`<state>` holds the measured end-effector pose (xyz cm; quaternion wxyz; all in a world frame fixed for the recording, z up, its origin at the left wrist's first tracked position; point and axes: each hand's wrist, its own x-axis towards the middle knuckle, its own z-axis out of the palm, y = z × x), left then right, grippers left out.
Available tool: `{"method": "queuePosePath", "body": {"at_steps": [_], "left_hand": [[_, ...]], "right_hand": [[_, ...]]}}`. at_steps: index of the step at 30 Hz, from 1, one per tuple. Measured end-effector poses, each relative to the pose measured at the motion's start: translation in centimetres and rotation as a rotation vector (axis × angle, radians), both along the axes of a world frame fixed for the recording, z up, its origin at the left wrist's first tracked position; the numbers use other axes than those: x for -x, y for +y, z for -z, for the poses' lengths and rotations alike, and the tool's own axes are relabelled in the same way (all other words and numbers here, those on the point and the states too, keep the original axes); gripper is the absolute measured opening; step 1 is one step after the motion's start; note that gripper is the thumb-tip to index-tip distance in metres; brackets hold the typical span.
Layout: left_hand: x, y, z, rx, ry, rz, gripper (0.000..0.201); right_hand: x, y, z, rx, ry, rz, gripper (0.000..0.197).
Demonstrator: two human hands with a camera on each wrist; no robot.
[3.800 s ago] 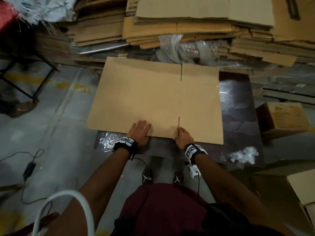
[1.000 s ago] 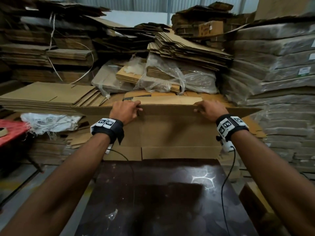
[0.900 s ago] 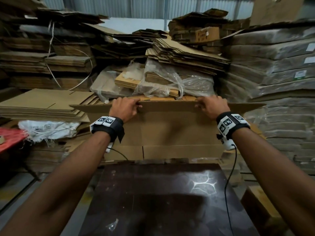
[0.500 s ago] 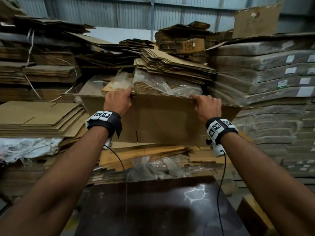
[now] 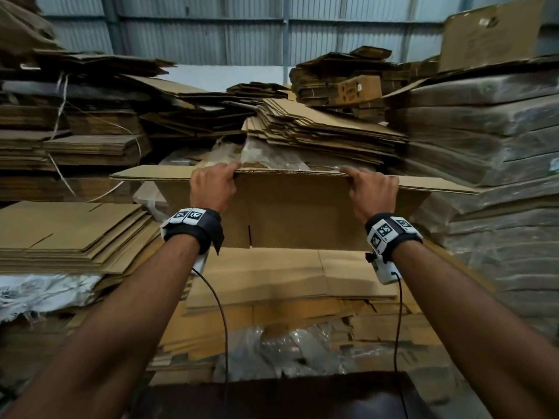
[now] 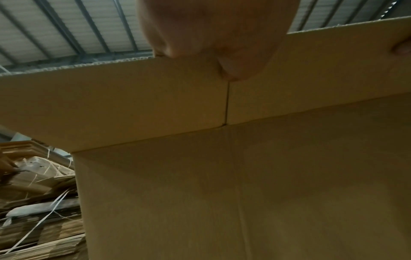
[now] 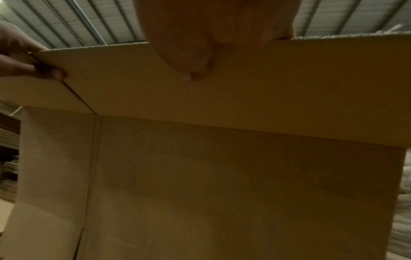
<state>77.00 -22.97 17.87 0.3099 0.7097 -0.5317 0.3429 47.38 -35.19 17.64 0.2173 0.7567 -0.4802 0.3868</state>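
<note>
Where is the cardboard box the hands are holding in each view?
Head: box at centre, top edge gripped by left hand and right hand.
Left wrist: the box fills the lower and right picture.
Right wrist: the box fills most of the picture.
Shared landmark: ribbed metal sheeting above the box.

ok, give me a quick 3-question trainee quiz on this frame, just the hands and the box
1. True or false: the right hand holds nothing.
2. Where do both hands grip the cardboard box? A) bottom edge B) top flap edge C) side walls
3. Which hand's thumb sits at the slit between two flaps?
Key: 1 false; 2 B; 3 left hand.
</note>
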Motion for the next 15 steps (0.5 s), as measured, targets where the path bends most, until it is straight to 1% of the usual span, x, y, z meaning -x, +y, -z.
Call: {"method": "queuePosePath", "body": {"at_steps": [3,5,7,8,9,10,12,14,15], "left_hand": [[-0.8,-3.5,1.3,0.023,-0.009,0.002,0.041],[-1.3,-5.5,3.0,0.009,-0.019,0.007,0.044],[-1.9,-7.3,5.7,-0.041,-0.042,-0.002,0.05],[-2.1,-8.0,7.3,-0.094,-0.051,-0.014,0.055],[-2.2,-8.5,9.1,-0.179,-0.057,-0.025,0.061],[-2.2,-8.9,11.1,-0.3,-0.069,-0.033,0.067],[-2.1,-9.2,15.5,-0.605,-0.131,-0.062,0.073],[-2.1,-9.2,20.0,-0.815,-0.226,-0.102,0.069],[-2.1,-9.2,22.0,-0.874,-0.244,-0.113,0.065]], "right_hand": [[-0.9,-3.6,1.3,-0.002,-0.051,-0.044,0.042],[-1.4,-5.6,2.7,-0.024,-0.078,-0.075,0.041],[-1.7,-7.4,5.1,-0.064,-0.063,-0.109,0.042],[-1.8,-8.2,6.7,-0.098,-0.035,-0.119,0.045],[-1.8,-8.9,8.5,-0.147,0.01,-0.115,0.051],[-1.8,-9.6,10.7,-0.207,0.073,-0.096,0.06],[-1.5,-10.4,15.5,-0.344,0.234,-0.042,0.078],[-1.3,-10.8,20.2,-0.477,0.342,-0.018,0.084],[-1.2,-10.7,22.2,-0.529,0.38,-0.021,0.084]]}}
